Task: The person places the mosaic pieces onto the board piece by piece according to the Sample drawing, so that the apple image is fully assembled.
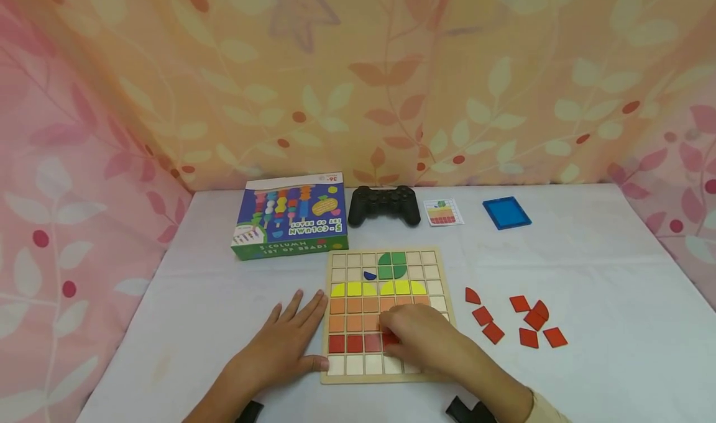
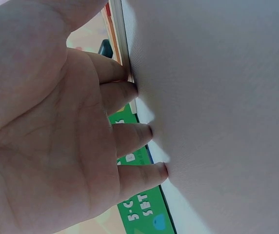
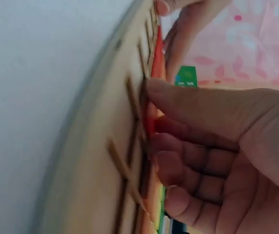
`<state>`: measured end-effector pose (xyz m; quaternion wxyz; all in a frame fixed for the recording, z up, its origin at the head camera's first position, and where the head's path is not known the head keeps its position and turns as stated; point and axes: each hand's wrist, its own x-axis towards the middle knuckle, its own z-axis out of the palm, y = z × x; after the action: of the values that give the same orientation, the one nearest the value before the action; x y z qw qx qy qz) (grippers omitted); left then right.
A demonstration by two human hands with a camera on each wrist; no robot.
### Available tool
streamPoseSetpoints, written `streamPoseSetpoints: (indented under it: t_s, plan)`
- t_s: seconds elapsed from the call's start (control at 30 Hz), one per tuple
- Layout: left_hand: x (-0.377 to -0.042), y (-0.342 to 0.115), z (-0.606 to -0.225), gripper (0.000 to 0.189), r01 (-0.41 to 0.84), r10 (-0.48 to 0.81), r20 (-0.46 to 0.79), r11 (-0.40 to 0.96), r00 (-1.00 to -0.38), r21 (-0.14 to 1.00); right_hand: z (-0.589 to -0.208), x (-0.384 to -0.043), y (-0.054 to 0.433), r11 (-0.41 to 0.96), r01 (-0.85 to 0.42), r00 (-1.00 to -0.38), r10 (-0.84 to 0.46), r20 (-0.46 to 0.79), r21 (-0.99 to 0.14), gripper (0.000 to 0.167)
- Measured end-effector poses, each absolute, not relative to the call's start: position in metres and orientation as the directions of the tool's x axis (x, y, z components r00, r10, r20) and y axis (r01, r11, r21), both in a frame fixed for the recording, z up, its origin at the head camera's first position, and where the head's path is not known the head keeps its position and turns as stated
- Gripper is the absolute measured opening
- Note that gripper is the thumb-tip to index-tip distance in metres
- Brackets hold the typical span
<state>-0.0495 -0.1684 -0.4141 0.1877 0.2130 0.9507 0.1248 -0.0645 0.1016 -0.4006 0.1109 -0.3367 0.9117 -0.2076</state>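
A square wooden grid board (image 1: 373,378) lies on the table, with green, yellow, orange and red tiles in its cells and a small blue half-round piece (image 1: 370,276) near the top. My left hand (image 1: 284,342) rests with fingers spread on the cloth along the board's left edge, its thumb at the lower corner. In the left wrist view its fingertips (image 2: 161,171) press the white cloth. Over the red row, my right hand (image 1: 422,336) pinches a red tile (image 3: 150,119) between thumb and curled fingers, at the fourth cell. The hand hides the cells to its right.
Several loose red tiles (image 1: 528,338) lie right of the board, some with a rounded side. Behind it stand a bead-set box (image 1: 291,215), a black game controller (image 1: 384,205), a small pattern card (image 1: 444,212) and a blue tray (image 1: 506,213). Patterned curtains enclose the table.
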Motion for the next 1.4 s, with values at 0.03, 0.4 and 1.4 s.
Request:
streamPoseSetpoints:
  t_s: [0.03,0.4,1.4]
  plan:
    - [-0.050,-0.168,-0.414,0.106,0.360,0.452,-0.302,0.878,-0.839,0.316,-0.401,-0.064,0.101,0.676,-0.573,-0.745,-0.665,-0.049,-0.463,0.014]
    - [-0.050,-0.168,-0.415,0.108,0.349,0.443,-0.317,0.884,-0.839,0.312,-0.388,-0.063,0.151,0.839,-0.337,-0.907,-0.411,-0.091,-0.427,0.015]
    - [-0.049,-0.166,-0.411,0.106,0.351,0.448,-0.307,0.879,-0.839,0.324,-0.393,-0.069,0.184,0.866,-0.313,-0.924,-0.373,-0.085,-0.391,0.021]
